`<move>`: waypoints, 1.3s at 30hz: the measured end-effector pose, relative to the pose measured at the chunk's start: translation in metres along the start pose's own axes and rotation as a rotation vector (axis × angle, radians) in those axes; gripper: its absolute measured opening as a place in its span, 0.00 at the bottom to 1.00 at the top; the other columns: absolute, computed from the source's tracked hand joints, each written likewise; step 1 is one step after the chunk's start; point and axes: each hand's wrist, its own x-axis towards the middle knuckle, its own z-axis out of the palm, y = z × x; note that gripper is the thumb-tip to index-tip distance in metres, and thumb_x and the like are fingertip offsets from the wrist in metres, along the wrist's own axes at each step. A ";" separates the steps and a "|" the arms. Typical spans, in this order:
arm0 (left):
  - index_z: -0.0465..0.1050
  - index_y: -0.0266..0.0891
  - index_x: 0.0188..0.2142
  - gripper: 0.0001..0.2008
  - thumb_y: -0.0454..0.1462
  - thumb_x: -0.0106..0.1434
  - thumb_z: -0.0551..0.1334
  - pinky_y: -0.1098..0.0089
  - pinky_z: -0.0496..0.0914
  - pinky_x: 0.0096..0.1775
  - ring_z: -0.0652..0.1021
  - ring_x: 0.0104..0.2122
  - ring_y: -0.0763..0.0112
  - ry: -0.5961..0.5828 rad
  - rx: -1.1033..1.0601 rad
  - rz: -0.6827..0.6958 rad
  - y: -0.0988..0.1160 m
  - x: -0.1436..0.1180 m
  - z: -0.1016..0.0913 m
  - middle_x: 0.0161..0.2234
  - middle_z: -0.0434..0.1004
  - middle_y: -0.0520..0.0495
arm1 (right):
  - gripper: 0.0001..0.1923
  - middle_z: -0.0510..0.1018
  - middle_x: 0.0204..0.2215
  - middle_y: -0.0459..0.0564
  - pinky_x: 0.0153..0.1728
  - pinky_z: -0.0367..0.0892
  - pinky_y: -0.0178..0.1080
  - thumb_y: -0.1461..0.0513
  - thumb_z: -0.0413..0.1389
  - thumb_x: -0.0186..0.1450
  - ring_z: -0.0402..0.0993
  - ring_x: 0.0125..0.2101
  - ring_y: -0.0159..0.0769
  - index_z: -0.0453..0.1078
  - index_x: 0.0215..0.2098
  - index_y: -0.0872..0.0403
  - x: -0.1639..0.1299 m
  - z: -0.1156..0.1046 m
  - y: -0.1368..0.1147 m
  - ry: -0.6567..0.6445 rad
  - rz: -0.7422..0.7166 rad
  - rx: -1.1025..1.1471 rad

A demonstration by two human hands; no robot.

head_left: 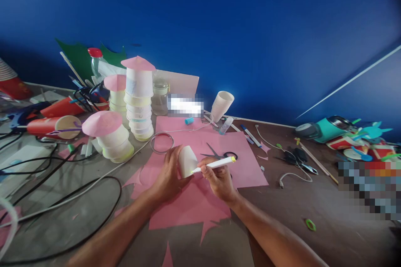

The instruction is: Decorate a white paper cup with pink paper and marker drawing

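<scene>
A white paper cup [187,161], tipped on its side, is gripped by my left hand [171,173]. My right hand [219,177] pinches a white marker pen [219,163] with a yellow end, its tip touching the cup near the rim. Beneath both hands lie pink paper sheets [250,162]. Scissors [214,153] rest on the paper just behind my right hand, their handles partly covered by it. A blue marker cap [189,121] sits farther back on the pink paper.
Stacked-cup towers with pink cone tops [139,91] stand at the back left, near a leaning cup stack [222,106]. Black cables [109,212] loop across the left side. A teal bottle [328,128] and a green ring-shaped piece [310,224] lie to the right.
</scene>
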 end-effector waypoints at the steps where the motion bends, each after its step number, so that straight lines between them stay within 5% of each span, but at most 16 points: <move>1: 0.50 0.46 0.64 0.39 0.38 0.57 0.67 0.41 0.67 0.58 0.66 0.60 0.46 0.000 -0.007 -0.002 0.000 0.000 0.000 0.58 0.63 0.37 | 0.20 0.66 0.18 0.43 0.21 0.58 0.35 0.47 0.56 0.65 0.59 0.19 0.30 0.73 0.29 0.54 0.000 0.000 0.001 0.006 0.002 -0.001; 8: 0.48 0.46 0.64 0.39 0.42 0.59 0.67 0.41 0.66 0.58 0.66 0.60 0.45 -0.003 -0.030 -0.022 0.001 0.000 0.001 0.58 0.61 0.36 | 0.22 0.64 0.16 0.41 0.19 0.55 0.33 0.43 0.56 0.64 0.57 0.18 0.28 0.70 0.29 0.53 0.004 -0.004 0.019 0.219 0.137 0.151; 16: 0.49 0.43 0.64 0.39 0.45 0.59 0.67 0.45 0.66 0.58 0.66 0.60 0.46 -0.015 -0.030 -0.021 0.002 0.001 0.000 0.57 0.62 0.36 | 0.22 0.63 0.17 0.41 0.19 0.54 0.33 0.44 0.58 0.63 0.56 0.18 0.27 0.72 0.28 0.54 0.000 -0.004 0.014 0.041 0.149 0.167; 22: 0.49 0.44 0.64 0.39 0.42 0.58 0.67 0.48 0.65 0.59 0.65 0.61 0.48 -0.001 -0.040 -0.011 -0.002 -0.001 0.002 0.59 0.61 0.36 | 0.23 0.63 0.16 0.41 0.19 0.55 0.33 0.43 0.58 0.62 0.57 0.18 0.28 0.71 0.26 0.54 0.004 -0.003 0.009 0.050 0.128 0.090; 27: 0.50 0.44 0.63 0.39 0.43 0.58 0.68 0.48 0.66 0.58 0.66 0.60 0.48 -0.004 -0.027 -0.031 0.000 0.000 0.000 0.58 0.62 0.36 | 0.22 0.62 0.16 0.40 0.18 0.52 0.32 0.43 0.58 0.62 0.55 0.17 0.27 0.70 0.27 0.54 0.007 -0.004 0.018 0.209 0.191 0.194; 34: 0.51 0.42 0.62 0.37 0.44 0.60 0.67 0.47 0.66 0.58 0.66 0.59 0.48 0.015 -0.033 0.010 0.002 0.001 0.001 0.57 0.63 0.35 | 0.20 0.62 0.16 0.40 0.19 0.52 0.32 0.46 0.59 0.63 0.55 0.17 0.26 0.72 0.27 0.54 0.003 -0.003 0.014 0.053 0.181 0.256; 39: 0.50 0.43 0.63 0.37 0.42 0.60 0.67 0.44 0.67 0.58 0.67 0.60 0.47 0.021 -0.025 0.024 0.000 0.000 0.001 0.58 0.63 0.34 | 0.21 0.62 0.16 0.39 0.20 0.52 0.33 0.45 0.59 0.63 0.54 0.18 0.26 0.71 0.26 0.54 0.004 -0.003 0.017 0.060 0.173 0.236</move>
